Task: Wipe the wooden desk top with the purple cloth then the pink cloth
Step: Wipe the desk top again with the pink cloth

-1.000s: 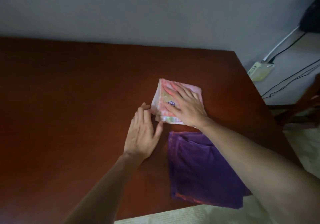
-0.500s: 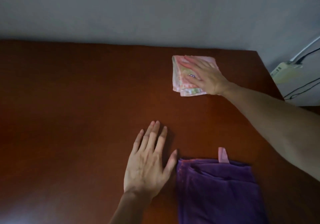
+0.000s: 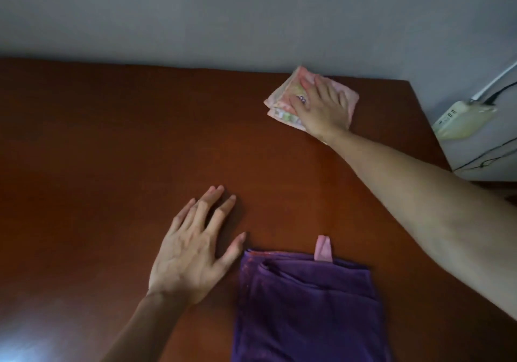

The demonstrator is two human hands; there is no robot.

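While the wooden desk top (image 3: 98,143) stretches bare and reddish-brown across the left, the person's left hand (image 3: 193,252) lies flat on it near the front, palm down, fingers straight and slightly spread, holding nothing. Its thumb reaches toward the purple cloth (image 3: 305,311), which lies folded just beside it at the near edge, a small pink tab (image 3: 323,248) sticking out from its far side. Further right and well back, close to the wall (image 3: 251,17), the right hand (image 3: 321,107) presses flat on the folded pink cloth (image 3: 282,104), fingers extended over the fabric rather than curled round it. Past the desk's right edge, a pale power strip (image 3: 463,119) hangs against the wall with cables (image 3: 486,160) trailing from it.
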